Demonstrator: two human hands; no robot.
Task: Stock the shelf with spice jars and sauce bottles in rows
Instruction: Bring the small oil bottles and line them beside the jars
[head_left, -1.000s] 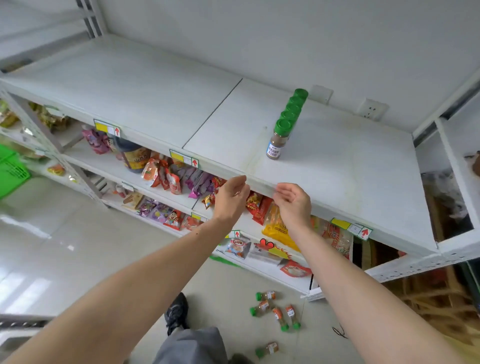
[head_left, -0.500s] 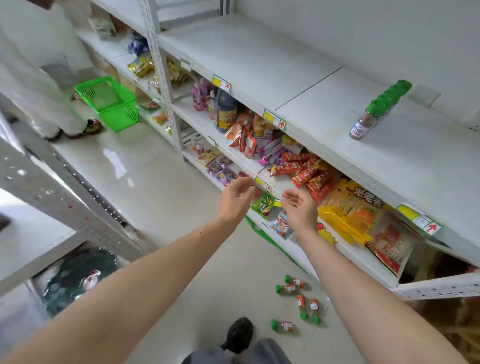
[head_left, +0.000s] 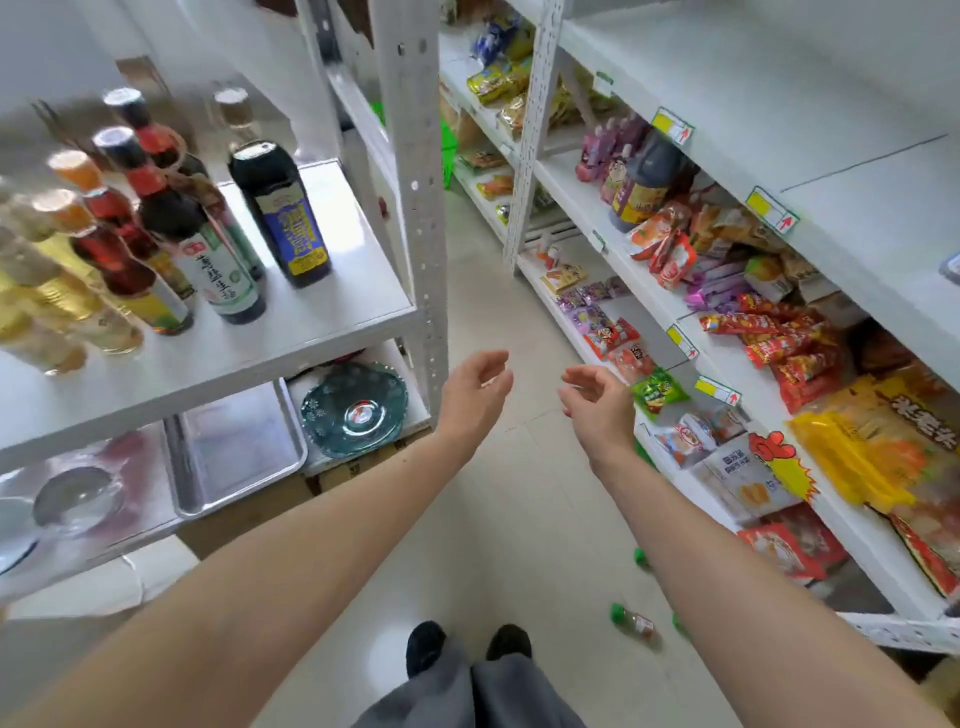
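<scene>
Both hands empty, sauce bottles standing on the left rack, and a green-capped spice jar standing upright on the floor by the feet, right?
Not quite: the green-capped spice jar lies on its side on the floor, as the head view shows. The rest holds: left hand and right hand are empty, and the sauce bottles stand on the left rack.

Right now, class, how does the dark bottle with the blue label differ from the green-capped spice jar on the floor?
The blue-label bottle stands upright on the left shelf; the spice jar lies on its side on the floor. The bottle is dark and larger; the jar is small with a green cap. Neither is held.
</scene>
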